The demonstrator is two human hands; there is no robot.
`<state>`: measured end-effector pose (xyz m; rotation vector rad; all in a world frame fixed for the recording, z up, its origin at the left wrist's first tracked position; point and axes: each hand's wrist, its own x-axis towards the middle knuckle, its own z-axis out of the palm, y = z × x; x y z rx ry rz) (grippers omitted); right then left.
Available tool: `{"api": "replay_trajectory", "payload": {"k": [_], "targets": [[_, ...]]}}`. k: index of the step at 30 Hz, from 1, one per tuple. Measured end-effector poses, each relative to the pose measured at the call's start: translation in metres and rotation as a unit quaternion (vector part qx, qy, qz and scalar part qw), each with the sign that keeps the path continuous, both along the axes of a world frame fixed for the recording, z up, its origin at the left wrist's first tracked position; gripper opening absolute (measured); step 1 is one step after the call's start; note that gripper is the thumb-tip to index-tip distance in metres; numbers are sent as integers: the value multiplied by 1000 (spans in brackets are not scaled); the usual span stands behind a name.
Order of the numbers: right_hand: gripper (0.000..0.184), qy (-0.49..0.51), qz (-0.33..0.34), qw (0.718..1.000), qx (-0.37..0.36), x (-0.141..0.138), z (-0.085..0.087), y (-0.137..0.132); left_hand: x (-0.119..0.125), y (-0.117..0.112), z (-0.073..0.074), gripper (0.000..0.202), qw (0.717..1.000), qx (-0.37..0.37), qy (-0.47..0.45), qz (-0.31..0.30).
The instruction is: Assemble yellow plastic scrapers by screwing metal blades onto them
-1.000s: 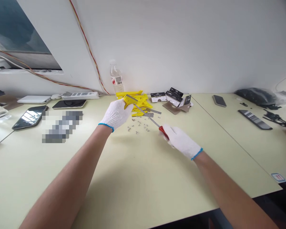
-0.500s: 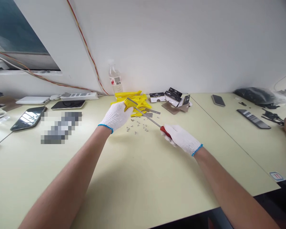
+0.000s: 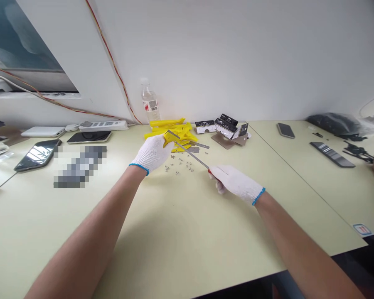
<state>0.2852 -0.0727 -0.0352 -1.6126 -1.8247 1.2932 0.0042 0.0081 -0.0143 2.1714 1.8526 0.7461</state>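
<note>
Office-like workroom: joined pale tables [image 3: 174,232], white power strip [image 3: 107,126], screwdriver [image 3: 193,156], loose screws [image 3: 177,173].

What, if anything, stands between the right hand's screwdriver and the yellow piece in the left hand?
Nothing visible: the screwdriver runs clear from the right hand to the yellow piece in the left hand. Whether screwdriver and piece touch is too small to tell. Small metal parts lie on the table below.

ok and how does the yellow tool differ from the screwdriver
The yellow tool has a broad yellow head with a grey strip; the screwdriver has a slim metal shaft and red handle. The left hand holds the yellow tool, the right hand the screwdriver. Both are in white-gloved hands.
</note>
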Motion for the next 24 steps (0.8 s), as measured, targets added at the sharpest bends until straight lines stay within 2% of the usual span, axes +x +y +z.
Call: {"api": "replay_trajectory", "payload": {"k": [2,5,6,7,10,12,15,20,24], "targets": [[47,21,-4,1000,4,-1,-2,0,0,-1,1,28,1000,0,-5,0],[53,13,-33,991,131,-4,-7,4,2,-3,3,27,1000,-8,-7,3],[55,-1,-42,988,150,-4,-7,5,3,-3,3,27,1000,-13,-6,6],[55,-19,-47,988,143,-4,-6,5,3,-3,3,27,1000,-17,-5,9],[51,-63,-41,996,45,-5,3,3,2,-3,1,28,1000,-17,-8,12],[48,-81,-35,996,7,-6,11,0,1,-3,0,27,1000,-11,-12,8],[46,-114,-37,993,-16,-11,17,-4,1,-3,1,28,1000,-8,-12,4],[58,-95,-40,994,-20,-13,20,-6,4,-5,1,29,1000,-5,5,-4],[48,-62,-42,997,-18,-10,17,-5,3,-5,1,27,1000,-3,-8,-2]]}}
